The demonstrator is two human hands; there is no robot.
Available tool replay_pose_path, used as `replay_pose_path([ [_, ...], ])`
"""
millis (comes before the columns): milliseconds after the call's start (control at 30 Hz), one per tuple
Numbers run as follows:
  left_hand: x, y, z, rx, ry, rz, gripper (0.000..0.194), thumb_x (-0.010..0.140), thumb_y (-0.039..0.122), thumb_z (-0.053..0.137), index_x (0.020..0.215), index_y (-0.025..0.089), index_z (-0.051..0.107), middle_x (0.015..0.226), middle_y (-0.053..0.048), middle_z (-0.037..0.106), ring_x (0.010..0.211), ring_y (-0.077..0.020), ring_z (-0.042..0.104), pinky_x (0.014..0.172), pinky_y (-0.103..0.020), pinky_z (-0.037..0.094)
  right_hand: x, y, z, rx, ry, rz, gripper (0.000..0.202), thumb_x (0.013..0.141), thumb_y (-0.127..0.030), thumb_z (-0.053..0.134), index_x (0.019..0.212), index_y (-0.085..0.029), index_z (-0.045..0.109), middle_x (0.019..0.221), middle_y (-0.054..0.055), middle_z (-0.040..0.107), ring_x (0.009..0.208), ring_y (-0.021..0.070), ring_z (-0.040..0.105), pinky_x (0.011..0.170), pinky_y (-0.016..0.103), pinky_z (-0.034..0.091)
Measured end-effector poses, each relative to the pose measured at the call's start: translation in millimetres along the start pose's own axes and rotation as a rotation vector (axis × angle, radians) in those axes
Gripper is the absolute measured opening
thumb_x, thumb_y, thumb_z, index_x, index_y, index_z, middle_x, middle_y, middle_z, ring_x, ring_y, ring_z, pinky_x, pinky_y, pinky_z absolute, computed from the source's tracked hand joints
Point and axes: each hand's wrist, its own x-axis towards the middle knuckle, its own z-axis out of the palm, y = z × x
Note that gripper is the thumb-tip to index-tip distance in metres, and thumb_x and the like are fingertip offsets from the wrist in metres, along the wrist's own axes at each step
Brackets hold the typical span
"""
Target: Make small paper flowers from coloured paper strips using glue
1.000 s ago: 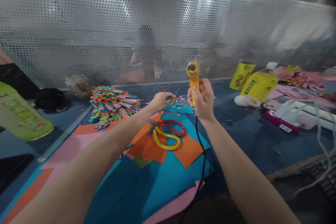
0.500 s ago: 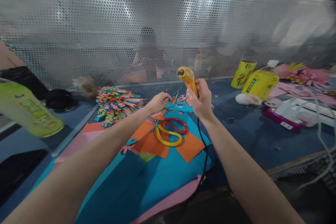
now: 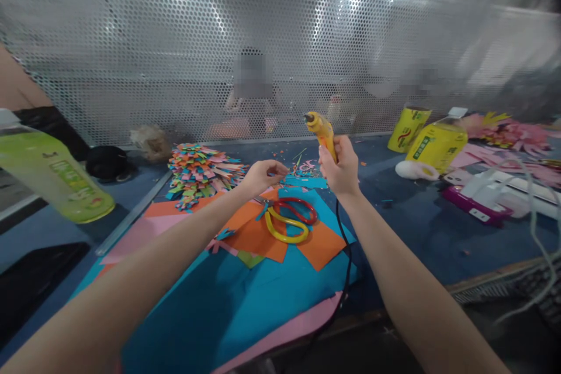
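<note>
The glue gun, yellow with a dark nozzle, is held up clear of the desk, nozzle tilted upward and left. Its black cord hangs down toward the desk's near edge. The paper, overlapping blue, orange and pink sheets, lies along that edge.

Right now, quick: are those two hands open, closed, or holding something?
Left hand: fingers loosely curled; whether it holds anything cannot be told.
Right hand: closed around a yellow glue gun.
</note>
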Motion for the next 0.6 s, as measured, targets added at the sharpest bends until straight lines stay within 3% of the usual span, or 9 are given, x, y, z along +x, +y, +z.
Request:
replay_pose_path([
  [300, -9.5, 0.7, -6.5, 0.023, 0.035, -0.037, 0.03, 0.071, 0.037, 0.053, 0.081, 0.013, 0.068, 0.076, -0.006, 0.07, 0.067, -0.0155, 0.062, 0.059, -0.023, 0.048, -1.8, -5.3, -2.0, -0.176, -0.037, -0.032, 0.022, 0.07, -0.033, 0.057, 0.075, -0.021, 0.039, 0.058, -0.006, 0.044, 0.049, 0.0069, 0.039, 0.049, 0.023, 0.034],
  [600, -7.0, -2.2, -0.4, 0.127, 0.015, -0.007, 0.025, 0.071, 0.032, 0.053, 0.081, 0.016, 0.069, 0.078, -0.003, 0.07, 0.067, -0.0139, 0.061, 0.06, -0.021, 0.046, 0.3, -6.1, -0.7, -0.171, -0.014, 0.001, 0.024, 0.069, -0.034, 0.057, 0.073, -0.021, 0.037, 0.059, -0.005, 0.043, 0.05, 0.0076, 0.04, 0.05, 0.024, 0.033],
])
